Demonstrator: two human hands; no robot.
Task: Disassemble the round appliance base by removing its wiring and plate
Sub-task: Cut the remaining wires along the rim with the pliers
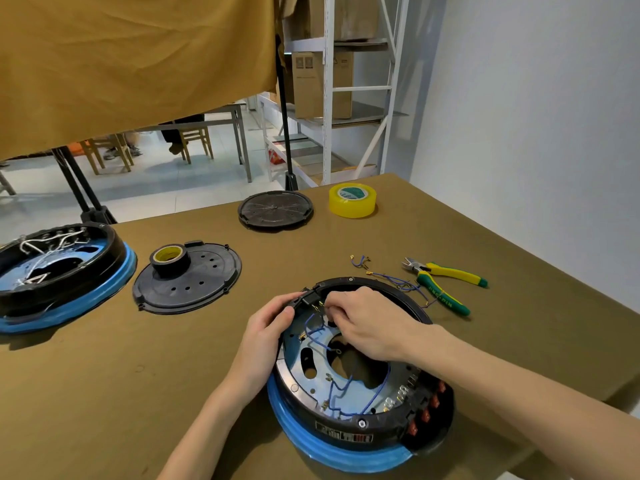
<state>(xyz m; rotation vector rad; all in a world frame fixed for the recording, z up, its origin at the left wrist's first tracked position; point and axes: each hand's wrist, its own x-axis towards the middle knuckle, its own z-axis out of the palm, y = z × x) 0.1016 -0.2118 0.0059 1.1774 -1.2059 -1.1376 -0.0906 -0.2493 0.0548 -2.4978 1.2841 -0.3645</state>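
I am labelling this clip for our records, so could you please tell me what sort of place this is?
Probably a small workshop or storeroom: metal shelving with cardboard boxes, a cloth-covered worktable, and cutting pliers beside the opened appliance base.

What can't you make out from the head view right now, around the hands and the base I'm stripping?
- Right hand fingertips: curled under the hand, so what they pinch at the connector is hidden.
- Base label: print too small and blurred to read.
- Metal plate: far part covered by the right hand.
- Second base: cut off by the left frame edge.
- Left hand: its fingertips on the rim are partly hidden.
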